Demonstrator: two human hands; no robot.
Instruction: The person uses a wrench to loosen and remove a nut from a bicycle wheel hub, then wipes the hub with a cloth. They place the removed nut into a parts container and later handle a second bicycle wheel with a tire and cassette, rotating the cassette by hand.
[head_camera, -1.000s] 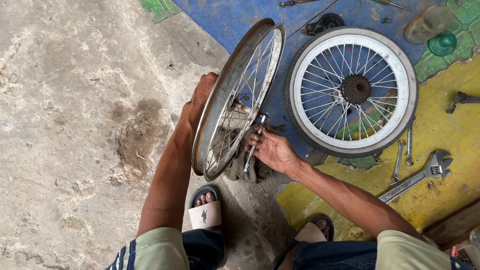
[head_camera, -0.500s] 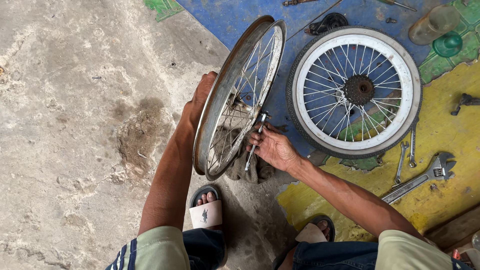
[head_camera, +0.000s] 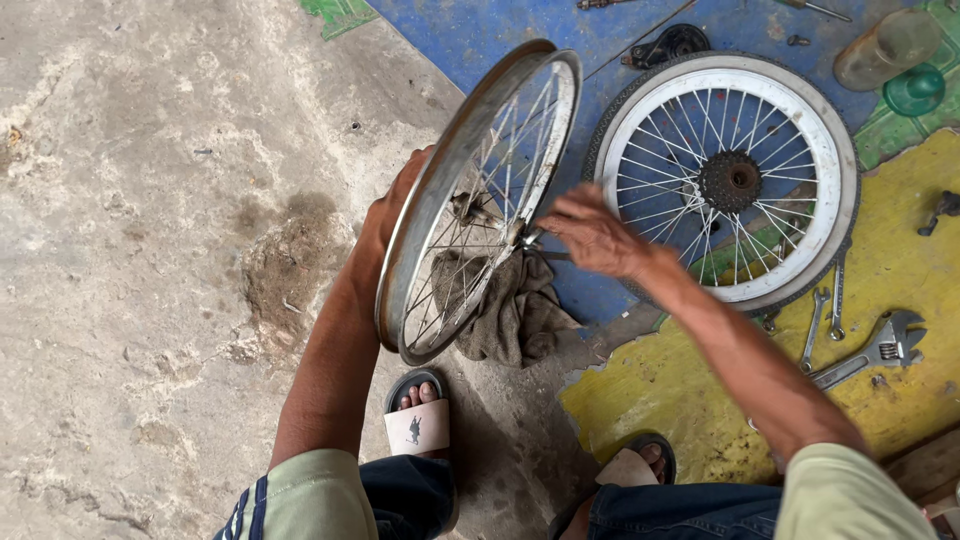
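Observation:
A bare spoked bicycle rim (head_camera: 470, 190) stands upright on the concrete floor. My left hand (head_camera: 392, 205) grips its outer edge on the left side. At the rim's right side my right hand (head_camera: 590, 230) pinches a small metal tool against the spokes; the tool's tip is mostly hidden by my fingers. Below the rim lies a crumpled grey rag (head_camera: 505, 310). A second wheel (head_camera: 730, 180) with a tyre and a rusty sprocket lies flat on the painted floor to the right.
An adjustable spanner (head_camera: 870, 355) and two small spanners (head_camera: 825, 310) lie on the yellow patch at right. A plastic bottle (head_camera: 885, 45) and a green lid (head_camera: 912, 90) sit at top right. My sandalled feet (head_camera: 418, 415) are below the rim.
My right hand has shifted up and to the right along the rim's spokes. The rim has tilted slightly, and the view has moved closer.

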